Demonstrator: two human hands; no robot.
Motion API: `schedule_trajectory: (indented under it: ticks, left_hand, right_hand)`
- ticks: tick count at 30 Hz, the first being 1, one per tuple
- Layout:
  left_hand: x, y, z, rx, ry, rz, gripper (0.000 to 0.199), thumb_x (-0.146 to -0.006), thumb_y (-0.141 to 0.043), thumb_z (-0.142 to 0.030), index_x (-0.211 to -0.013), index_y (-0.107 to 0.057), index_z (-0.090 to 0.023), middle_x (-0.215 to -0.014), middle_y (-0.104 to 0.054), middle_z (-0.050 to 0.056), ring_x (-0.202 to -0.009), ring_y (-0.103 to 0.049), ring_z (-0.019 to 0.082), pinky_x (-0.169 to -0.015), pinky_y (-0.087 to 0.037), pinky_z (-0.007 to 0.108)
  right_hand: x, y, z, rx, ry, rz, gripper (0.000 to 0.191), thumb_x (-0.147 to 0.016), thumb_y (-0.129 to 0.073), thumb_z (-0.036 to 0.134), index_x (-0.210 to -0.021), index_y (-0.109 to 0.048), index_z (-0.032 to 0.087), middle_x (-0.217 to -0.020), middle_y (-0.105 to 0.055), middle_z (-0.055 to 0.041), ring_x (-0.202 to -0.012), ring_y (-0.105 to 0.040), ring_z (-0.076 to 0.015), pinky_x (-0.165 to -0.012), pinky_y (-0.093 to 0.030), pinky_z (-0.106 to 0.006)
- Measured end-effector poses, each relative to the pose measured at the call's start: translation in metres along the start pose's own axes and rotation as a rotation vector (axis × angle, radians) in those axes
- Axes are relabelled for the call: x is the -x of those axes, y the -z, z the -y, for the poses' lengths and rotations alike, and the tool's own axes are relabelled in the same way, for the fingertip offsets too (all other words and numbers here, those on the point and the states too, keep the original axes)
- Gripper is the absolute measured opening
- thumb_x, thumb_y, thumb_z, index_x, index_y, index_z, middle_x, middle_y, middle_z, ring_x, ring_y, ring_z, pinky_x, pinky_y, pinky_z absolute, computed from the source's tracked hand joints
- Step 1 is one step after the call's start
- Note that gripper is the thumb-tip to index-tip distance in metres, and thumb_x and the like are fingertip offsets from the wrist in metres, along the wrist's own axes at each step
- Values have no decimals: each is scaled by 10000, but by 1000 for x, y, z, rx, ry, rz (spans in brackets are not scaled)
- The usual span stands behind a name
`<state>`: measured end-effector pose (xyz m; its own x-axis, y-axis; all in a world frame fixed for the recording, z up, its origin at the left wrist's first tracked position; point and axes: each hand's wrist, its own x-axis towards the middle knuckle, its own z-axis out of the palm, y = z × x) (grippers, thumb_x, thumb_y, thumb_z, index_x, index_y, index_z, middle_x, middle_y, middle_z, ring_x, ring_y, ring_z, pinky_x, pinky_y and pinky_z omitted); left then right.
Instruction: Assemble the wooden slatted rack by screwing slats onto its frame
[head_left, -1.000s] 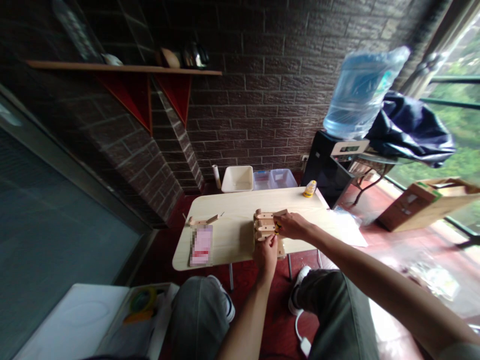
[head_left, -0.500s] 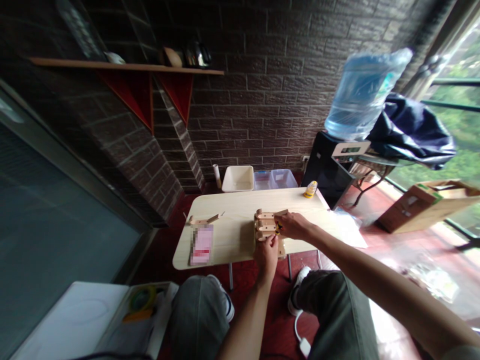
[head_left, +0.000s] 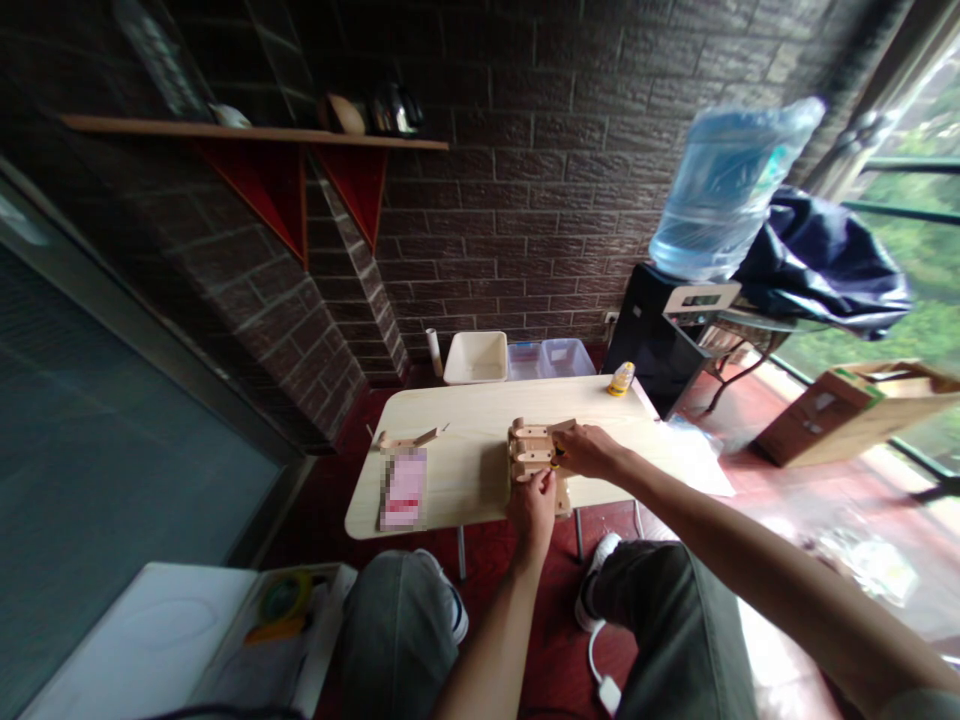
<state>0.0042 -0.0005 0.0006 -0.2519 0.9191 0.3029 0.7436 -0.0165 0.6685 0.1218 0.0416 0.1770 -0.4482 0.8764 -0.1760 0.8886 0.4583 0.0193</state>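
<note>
A wooden assembly with several rounded slats (head_left: pixel 534 432) rests on the pale table (head_left: pixel 457 430), right of its middle. Over the assembly's right side, my right hand (head_left: pixel 589 450) is closed around a screwdriver (head_left: pixel 558 452) with a black and yellow handle, pointing down. My left hand (head_left: pixel 534 505) is at the near side of the assembly, thumb and fingers pinched together just below the screwdriver. Whatever sits between those left fingertips is too small to make out. Part of the assembly is hidden by both hands.
Loose wooden pieces (head_left: pixel 409 441) and a blurred pink packet (head_left: pixel 405 490) lie on the table's left. A yellow-capped bottle (head_left: pixel 621 379) stands at the far right corner. Behind the table are a cream bin (head_left: pixel 476 358), clear bins (head_left: pixel 566 358) and a water dispenser (head_left: pixel 652 330).
Almost nothing differs. My right hand and the screwdriver have shifted very slightly; my left hand keeps its pinch in the same place.
</note>
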Motion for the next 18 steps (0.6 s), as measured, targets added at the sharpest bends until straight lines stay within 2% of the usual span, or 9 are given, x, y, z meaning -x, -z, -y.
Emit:
schedule_trajectory:
  ticks: [10,18]
  left_hand:
    - [-1,1,2,21,-10,15,242,-902,-619,-400,-1014,-792,-272,-790,-747,62,-705,-654,160,-610,-388,247]
    - [1,4,-1,14,6,22,240,-911,-613,-391,-971,-796,-248,-793,-752,75,-730,-672,174,-603,-381,251]
  right_hand:
    - [1,0,-2,-4,26,-29,313,-902,-566,305,-1183,-631,182,-1103,-721,-130,-994,-696,-267,-747,-502,-300]
    - [1,-1,-1,-8,15,-1,306,-908,-571,314,-1185,-617,191,-1092,-723,-127,-983,-697,-258,-753,-492,-296]
